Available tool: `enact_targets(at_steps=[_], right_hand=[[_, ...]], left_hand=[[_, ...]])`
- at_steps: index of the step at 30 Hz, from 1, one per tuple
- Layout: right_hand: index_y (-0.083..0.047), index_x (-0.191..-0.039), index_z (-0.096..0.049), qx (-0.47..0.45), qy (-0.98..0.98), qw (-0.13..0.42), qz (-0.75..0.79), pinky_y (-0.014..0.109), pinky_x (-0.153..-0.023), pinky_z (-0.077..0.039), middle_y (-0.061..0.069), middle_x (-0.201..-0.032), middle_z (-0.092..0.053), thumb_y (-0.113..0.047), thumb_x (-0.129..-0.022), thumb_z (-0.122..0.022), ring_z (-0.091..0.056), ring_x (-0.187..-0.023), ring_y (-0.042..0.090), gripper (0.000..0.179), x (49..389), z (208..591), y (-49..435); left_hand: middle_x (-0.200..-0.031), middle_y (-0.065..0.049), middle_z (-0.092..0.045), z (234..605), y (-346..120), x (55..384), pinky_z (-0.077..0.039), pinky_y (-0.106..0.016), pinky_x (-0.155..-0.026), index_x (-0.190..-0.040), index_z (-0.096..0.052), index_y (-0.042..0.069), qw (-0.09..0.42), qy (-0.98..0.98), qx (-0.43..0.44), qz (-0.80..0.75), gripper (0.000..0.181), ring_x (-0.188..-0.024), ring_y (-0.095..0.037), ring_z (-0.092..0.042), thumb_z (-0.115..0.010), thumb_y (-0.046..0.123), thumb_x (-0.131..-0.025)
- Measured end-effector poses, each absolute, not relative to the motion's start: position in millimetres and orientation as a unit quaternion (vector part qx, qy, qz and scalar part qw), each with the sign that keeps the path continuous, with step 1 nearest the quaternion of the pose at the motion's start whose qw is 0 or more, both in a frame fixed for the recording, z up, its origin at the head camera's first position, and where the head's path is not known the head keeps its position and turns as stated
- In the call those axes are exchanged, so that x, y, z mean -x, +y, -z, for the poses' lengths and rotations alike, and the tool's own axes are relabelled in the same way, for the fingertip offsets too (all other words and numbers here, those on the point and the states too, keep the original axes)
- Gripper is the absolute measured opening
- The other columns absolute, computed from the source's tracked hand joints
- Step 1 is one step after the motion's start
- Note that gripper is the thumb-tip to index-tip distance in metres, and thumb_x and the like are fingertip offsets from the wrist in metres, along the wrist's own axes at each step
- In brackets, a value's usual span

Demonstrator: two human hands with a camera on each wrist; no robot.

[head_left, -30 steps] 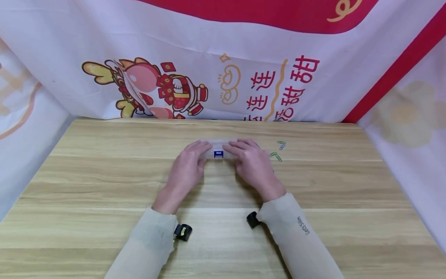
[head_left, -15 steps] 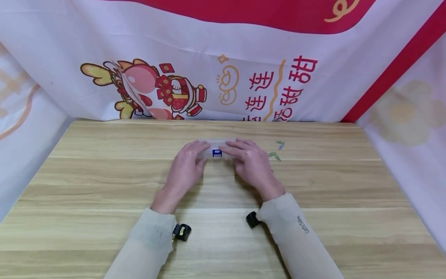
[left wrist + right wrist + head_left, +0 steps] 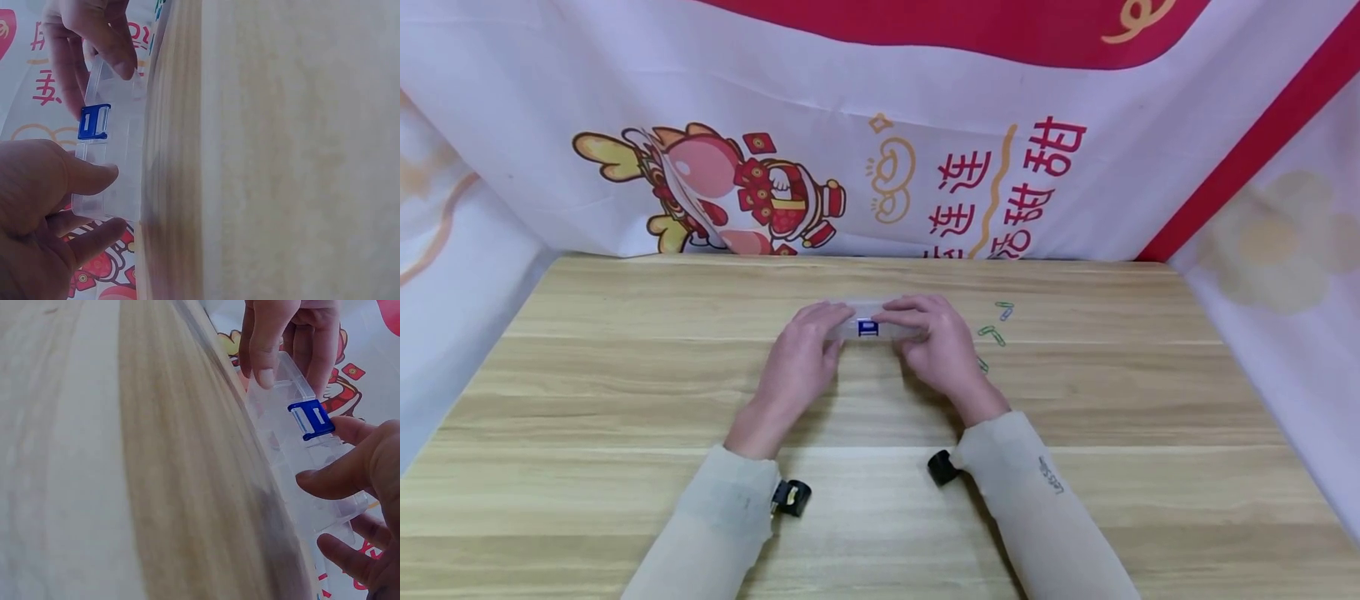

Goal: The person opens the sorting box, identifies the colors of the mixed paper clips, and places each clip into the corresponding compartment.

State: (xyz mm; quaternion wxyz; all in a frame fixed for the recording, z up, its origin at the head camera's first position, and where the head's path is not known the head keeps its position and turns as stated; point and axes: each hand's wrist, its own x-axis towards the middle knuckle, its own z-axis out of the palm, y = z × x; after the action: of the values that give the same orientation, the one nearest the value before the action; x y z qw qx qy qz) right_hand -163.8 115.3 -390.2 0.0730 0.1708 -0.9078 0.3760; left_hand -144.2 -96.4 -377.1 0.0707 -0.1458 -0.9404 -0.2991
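Between both hands a clear plastic case stands on the wooden table, its blue latch at the middle of the front. My left hand grips the case's left end, thumb on the front wall and fingers over the top. At the right end, my right hand holds it with the thumb against the front. The right index fingertip reaches the upper edge of the latch in the right wrist view. Faint divider walls show through the plastic.
Several green and blue paper clips lie on the wooden table to the right of the right hand. A printed white cloth hangs behind the table's back edge. Small black cameras sit at both wrists.
The right hand's index finger now extends to the latch while its other fingers have shifted back. A green paper clip beside that hand shows more. The left hand and case stay almost still.
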Motion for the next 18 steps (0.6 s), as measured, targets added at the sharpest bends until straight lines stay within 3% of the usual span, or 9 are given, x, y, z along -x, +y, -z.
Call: enact_targets(at_steps=[18], right_hand=[[-0.026, -0.119, -0.083, -0.166, -0.908, 0.086, -0.374, 0.048, -0.127, -0.045, 0.000, -0.139, -0.074, 0.016, -0.088, -0.069, -0.060, -0.138, 0.022, 0.055, 162.9, 390.9, 114.1]], left_hand=[[-0.153, -0.016, -0.064, 376.1, -96.6, 144.8, -0.043, -0.050, -0.129, -0.146, -0.066, 0.006, 0.052, -0.939, 0.137, 0.311, 0.047, -0.151, -0.036, -0.052, -0.071, -0.002, -0.100]])
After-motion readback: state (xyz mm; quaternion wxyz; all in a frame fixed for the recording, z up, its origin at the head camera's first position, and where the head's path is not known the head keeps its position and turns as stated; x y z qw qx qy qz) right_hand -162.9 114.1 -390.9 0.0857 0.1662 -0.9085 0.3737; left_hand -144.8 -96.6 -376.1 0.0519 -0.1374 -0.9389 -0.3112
